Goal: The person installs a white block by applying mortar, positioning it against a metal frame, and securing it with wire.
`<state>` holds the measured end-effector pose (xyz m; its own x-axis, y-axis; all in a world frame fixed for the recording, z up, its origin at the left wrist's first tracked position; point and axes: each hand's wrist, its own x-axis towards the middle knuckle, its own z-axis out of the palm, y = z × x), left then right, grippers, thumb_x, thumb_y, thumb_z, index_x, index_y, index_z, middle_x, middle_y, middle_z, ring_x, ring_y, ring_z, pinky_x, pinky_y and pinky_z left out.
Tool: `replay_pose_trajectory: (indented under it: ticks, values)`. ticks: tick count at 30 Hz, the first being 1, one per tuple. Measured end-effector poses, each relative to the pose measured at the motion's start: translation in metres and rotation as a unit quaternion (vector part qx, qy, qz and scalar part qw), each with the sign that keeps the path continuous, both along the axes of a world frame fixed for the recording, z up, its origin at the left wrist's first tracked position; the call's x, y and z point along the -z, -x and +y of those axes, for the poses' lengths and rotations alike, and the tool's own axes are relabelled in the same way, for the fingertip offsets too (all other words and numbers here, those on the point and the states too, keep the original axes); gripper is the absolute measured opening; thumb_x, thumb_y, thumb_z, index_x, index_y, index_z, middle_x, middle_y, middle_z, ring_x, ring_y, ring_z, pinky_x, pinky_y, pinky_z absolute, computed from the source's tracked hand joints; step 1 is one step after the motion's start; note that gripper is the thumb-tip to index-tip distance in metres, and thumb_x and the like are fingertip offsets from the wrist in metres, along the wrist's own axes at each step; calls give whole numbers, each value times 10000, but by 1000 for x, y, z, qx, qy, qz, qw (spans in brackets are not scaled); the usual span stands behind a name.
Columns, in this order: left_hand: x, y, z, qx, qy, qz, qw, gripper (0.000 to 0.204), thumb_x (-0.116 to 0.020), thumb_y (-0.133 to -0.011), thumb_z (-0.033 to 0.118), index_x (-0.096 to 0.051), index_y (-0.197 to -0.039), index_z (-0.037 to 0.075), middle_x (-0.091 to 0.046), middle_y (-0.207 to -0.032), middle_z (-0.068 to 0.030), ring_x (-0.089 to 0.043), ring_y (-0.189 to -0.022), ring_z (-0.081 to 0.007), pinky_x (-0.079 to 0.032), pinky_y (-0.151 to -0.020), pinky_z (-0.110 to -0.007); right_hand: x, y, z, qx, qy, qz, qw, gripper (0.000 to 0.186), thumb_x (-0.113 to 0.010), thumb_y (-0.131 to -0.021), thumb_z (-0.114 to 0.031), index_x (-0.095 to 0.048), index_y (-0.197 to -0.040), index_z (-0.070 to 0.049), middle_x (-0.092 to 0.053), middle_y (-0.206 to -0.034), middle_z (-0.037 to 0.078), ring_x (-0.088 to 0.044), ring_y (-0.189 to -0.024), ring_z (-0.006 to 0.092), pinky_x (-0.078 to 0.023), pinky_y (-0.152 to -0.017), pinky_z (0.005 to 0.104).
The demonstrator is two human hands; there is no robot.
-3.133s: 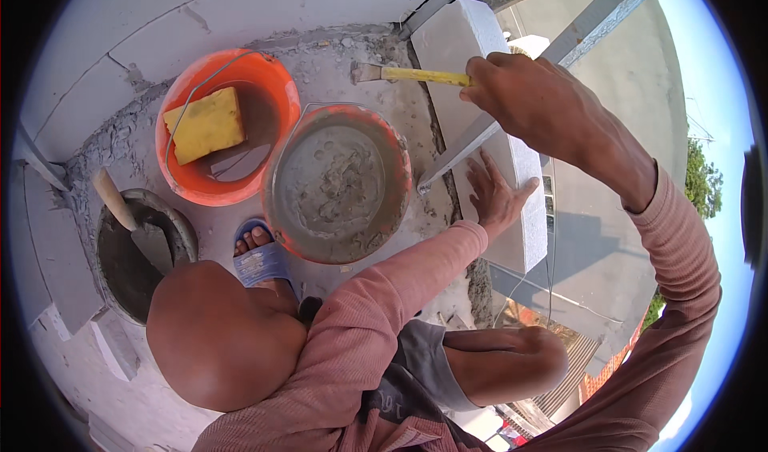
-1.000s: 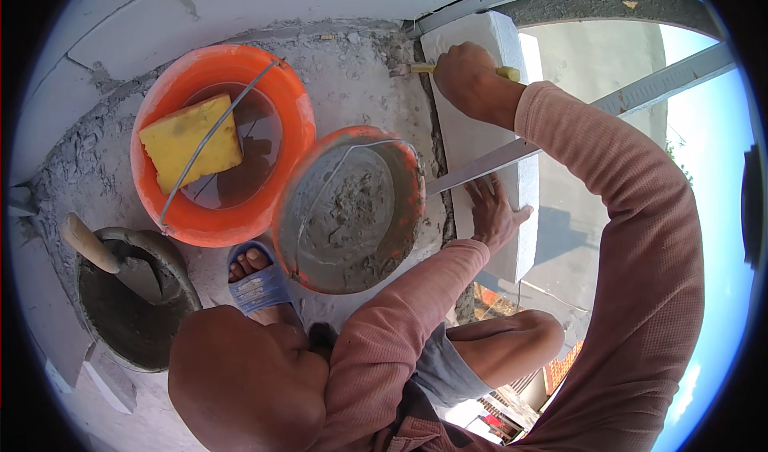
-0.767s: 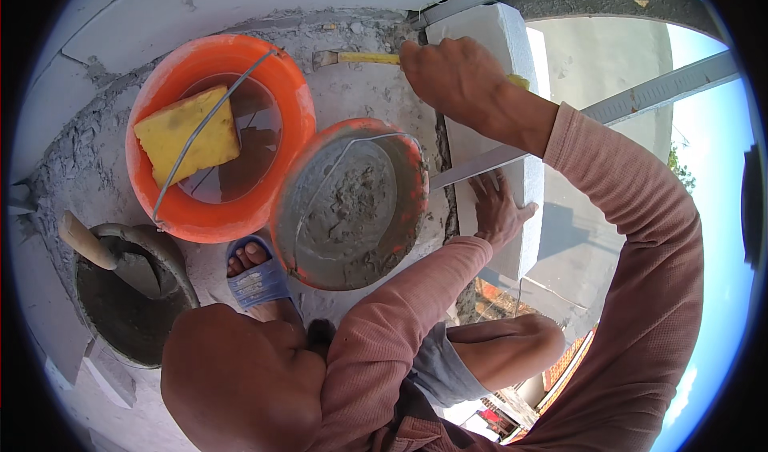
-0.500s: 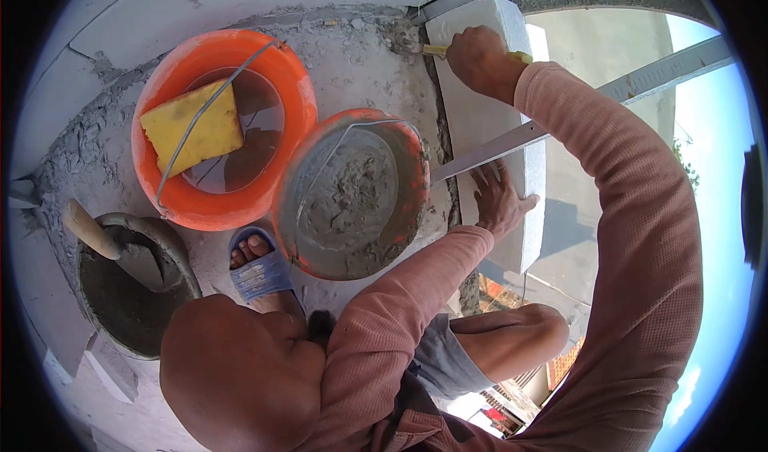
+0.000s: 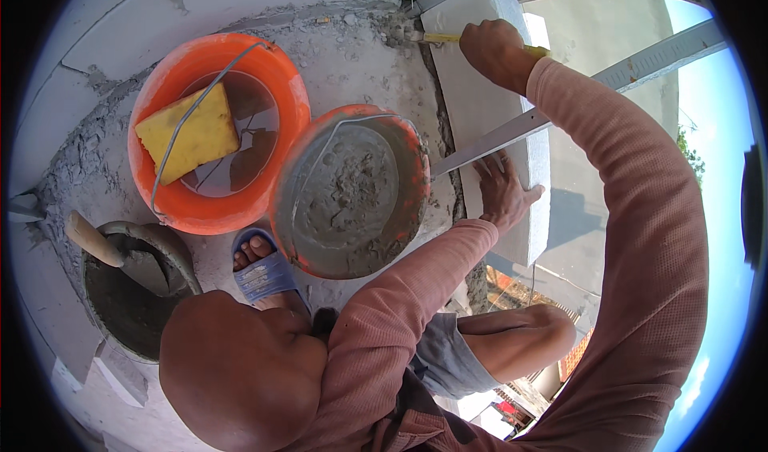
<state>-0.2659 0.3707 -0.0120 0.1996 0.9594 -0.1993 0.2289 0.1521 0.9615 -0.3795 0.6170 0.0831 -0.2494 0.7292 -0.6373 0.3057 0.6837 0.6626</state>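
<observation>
My right hand [image 5: 500, 52] is closed round the yellow handle of a tool [image 5: 442, 38]. Its grey far end reaches the rubble past the left edge of a long pale block [image 5: 472, 84]; the tool's exact kind is unclear. Lower down, my left hand [image 5: 504, 190] lies on the same block with fingers apart, their tips close to a slanting metal bar [image 5: 500, 138]. That bar crosses above the block and runs up to the right. Left of the block stands an orange-rimmed bucket [image 5: 352, 188] of wet grey mortar.
An orange bucket [image 5: 142, 124] holds murky water and a yellow sponge [image 5: 188, 132]. At lower left, a wooden-handled trowel [image 5: 94, 240] rests in a dark mortar pan [image 5: 120, 300]. My sandalled foot [image 5: 268, 276] is between the containers. A drop to lower ground lies beyond the block.
My right hand has shifted slightly right and up, leaving more of the yellow handle showing. My left hand stays on the block. The view has moved a little.
</observation>
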Motion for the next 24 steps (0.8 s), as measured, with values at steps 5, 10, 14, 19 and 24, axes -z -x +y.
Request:
replay_pose_trajectory:
  ticks: [5,10,14,19,24]
  values:
    - [2,9,6,23,26,-51,998,1241,-763,-812,581,-130,-1516,-222,-203,-1474,-549,-211,-1373,-730,-187,-1198,-678,37,45,-6,-133,38,-99,985,267,-751,-829,-142,-790,-1080,-60,-748,-1082,115,-722,-1001,276,-619,-639,442]
    - [11,9,2,21,23,-44,999,1252,-763,-807,592,-130,-1521,-218,-193,-1486,-547,-198,-1381,-729,-187,-1195,-681,28,66,-27,-21,37,67,997,178,-702,-878,-130,-774,-1020,-51,-747,-1061,132,-740,-992,280,-613,-681,423]
    - [10,11,4,19,23,-34,999,1249,-761,-809,591,-131,-1521,-219,-160,-1499,-546,-181,-1388,-729,-180,-1196,-682,11,79,-49,-17,26,174,984,136,-655,-916,-113,-741,-984,-32,-748,-1027,138,-760,-946,286,-611,-766,373]
    - [-3,9,4,62,36,-41,997,1266,-757,-819,582,-64,-1537,-197,-115,-1512,-543,-145,-1401,-728,-186,-1199,-676,12,16,-19,19,-9,69,997,164,-666,-910,-120,-762,-1020,-45,-760,-1015,142,-761,-957,297,-620,-758,381]
    - [4,7,7,53,21,22,998,1289,-753,-826,596,-1,-1567,-143,-108,-1514,-542,-147,-1401,-730,-240,-1192,-662,32,58,-13,108,-12,-49,993,270,-735,-867,-199,-798,-1114,-108,-755,-1125,107,-733,-1035,282,-612,-745,467]
